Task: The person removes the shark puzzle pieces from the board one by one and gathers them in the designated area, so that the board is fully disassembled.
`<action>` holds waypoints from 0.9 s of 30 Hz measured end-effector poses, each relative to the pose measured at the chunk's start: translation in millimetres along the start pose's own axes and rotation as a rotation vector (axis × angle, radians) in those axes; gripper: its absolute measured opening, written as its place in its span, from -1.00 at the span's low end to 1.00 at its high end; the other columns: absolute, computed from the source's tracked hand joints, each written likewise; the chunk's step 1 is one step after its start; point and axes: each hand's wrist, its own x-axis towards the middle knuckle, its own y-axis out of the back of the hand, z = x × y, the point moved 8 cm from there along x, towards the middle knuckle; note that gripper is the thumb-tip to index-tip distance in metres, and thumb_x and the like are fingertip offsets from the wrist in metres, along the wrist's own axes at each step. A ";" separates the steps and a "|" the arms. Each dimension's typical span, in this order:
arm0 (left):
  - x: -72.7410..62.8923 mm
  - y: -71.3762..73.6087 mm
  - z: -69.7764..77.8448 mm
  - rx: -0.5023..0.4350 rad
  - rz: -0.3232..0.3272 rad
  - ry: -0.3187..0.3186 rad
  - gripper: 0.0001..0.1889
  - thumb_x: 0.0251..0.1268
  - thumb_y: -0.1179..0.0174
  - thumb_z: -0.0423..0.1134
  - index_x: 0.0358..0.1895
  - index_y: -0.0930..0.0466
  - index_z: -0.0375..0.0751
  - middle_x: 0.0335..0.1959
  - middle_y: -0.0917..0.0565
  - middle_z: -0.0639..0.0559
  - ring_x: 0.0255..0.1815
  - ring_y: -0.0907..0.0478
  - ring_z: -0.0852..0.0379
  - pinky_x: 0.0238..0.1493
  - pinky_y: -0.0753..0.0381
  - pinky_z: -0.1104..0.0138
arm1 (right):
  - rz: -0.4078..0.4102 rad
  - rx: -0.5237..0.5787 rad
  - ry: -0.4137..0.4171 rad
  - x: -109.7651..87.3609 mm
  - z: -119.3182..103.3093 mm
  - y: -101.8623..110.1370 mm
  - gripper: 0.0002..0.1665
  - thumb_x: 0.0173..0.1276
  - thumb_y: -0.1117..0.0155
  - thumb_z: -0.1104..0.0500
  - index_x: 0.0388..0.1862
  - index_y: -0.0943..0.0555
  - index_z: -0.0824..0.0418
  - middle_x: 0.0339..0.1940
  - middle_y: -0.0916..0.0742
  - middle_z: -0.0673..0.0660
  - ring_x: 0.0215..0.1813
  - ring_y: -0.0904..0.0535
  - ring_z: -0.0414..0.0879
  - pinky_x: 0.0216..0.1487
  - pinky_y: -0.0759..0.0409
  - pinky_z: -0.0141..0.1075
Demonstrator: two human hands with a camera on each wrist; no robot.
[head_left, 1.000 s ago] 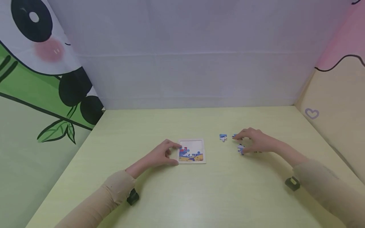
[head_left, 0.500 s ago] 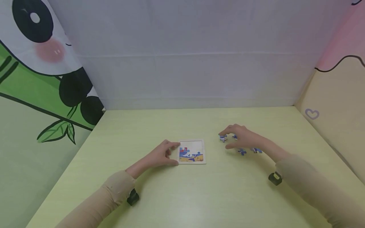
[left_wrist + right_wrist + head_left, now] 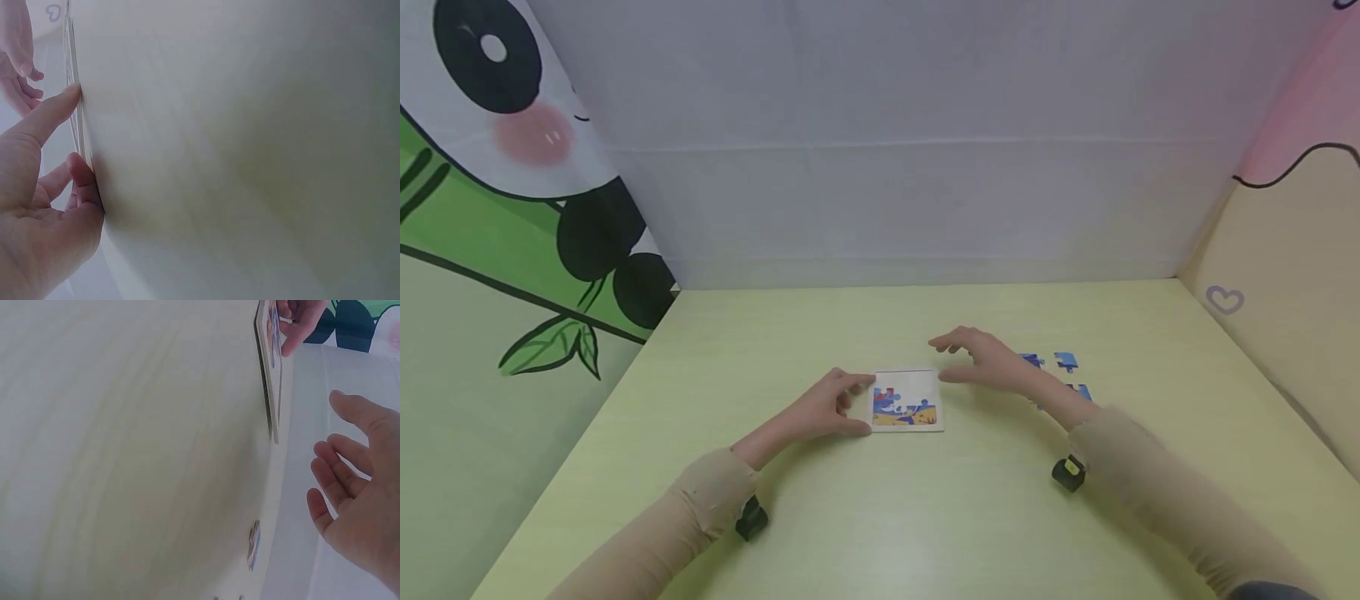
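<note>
A square, white-bordered jigsaw tray [image 3: 906, 432] lies flat on the table, its lower and left parts filled with a blue, red and yellow picture and its upper right bare white. My left hand [image 3: 820, 407] touches the tray's left edge, index finger at the upper part and thumb near the lower corner. Just off the tray's upper right corner hovers my right hand [image 3: 988, 360], thumb and fingers spread apart. Nothing shows between those fingers in the right wrist view, where one loose jigsaw piece [image 3: 254, 545] lies on the table below the hand.
Several blue loose pieces lie right of the tray, one jigsaw piece [image 3: 1065, 361] farthest back; the right hand and forearm partly cover others. A pale fabric wall [image 3: 925, 208] rises behind the table [image 3: 880, 517], with printed panels at both sides.
My right hand has moved left, from over the loose pieces to beside the tray's upper right corner, uncovering pieces on the right. My left hand and the tray have barely moved.
</note>
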 end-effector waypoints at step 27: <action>-2.3 1.5 0.9 0.004 -0.010 -0.003 -0.18 0.05 -0.50 -0.11 0.44 -0.35 -0.01 0.09 -0.45 -0.10 -0.13 -0.40 0.10 -0.11 -0.49 0.34 | -0.140 -0.014 -0.065 20.7 -36.5 -71.3 -0.50 0.22 -0.47 0.10 0.15 -0.62 0.10 0.06 -0.64 0.06 0.07 -0.48 -0.10 0.24 -0.46 -0.15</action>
